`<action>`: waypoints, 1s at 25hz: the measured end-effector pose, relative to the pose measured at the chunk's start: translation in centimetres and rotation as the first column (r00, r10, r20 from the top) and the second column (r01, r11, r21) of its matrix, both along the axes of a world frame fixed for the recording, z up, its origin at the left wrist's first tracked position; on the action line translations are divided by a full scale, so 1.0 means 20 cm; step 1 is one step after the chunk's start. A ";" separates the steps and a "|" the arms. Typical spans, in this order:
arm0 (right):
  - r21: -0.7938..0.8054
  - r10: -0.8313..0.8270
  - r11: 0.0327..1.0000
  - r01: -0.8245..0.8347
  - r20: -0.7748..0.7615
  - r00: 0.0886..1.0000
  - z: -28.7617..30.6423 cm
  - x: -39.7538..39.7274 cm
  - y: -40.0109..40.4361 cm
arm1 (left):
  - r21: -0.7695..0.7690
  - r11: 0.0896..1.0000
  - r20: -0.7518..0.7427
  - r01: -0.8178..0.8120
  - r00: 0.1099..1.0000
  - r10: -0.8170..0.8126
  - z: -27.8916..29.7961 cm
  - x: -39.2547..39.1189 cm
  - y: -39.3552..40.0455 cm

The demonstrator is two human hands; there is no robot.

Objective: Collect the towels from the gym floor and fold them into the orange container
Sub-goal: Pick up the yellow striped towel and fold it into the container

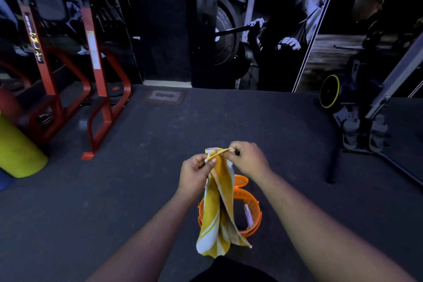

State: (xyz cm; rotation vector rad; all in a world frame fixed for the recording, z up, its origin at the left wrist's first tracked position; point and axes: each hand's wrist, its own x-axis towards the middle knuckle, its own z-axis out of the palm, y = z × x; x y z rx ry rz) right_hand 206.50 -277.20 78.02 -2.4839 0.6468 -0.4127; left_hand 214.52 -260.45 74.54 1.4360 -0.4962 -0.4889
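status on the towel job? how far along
Done: one pale folded item already sits inside the orange container. In hand: left hand and right hand pinch the top edge of a yellow-and-white towel hanging over the container, not yet folded. Left: fold it, drop it in. No other towels visible on the floor.

The towel (pixel 218 208) is mustard yellow with broad white stripes and a white edge. The container (pixel 254 210) under it is bright orange, as is its lid (pixel 240 182). The floor (pixel 114 178) is dark grey, faintly speckled. At far left the machine frame (pixel 96 71) is red with a white label; the roller (pixel 16 151) is yellow-green. At far right a black disc (pixel 329 94) carries a yellow rim.
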 end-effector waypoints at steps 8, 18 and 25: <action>-0.322 0.044 0.917 -0.236 -0.508 0.861 -0.05 -0.21 -0.26 | 0.146 0.963 0.277 -0.227 0.944 0.180 0.05 0.35 0.11; -0.004 -0.316 0.946 0.324 0.197 0.928 0.24 -0.24 -0.40 | 0.085 0.936 0.167 -0.342 0.931 0.324 0.28 0.50 -0.08; 0.412 -0.388 0.902 0.126 0.650 0.654 0.59 -0.25 -0.48 | 0.134 0.922 0.598 -0.363 0.771 0.217 0.76 0.52 -0.24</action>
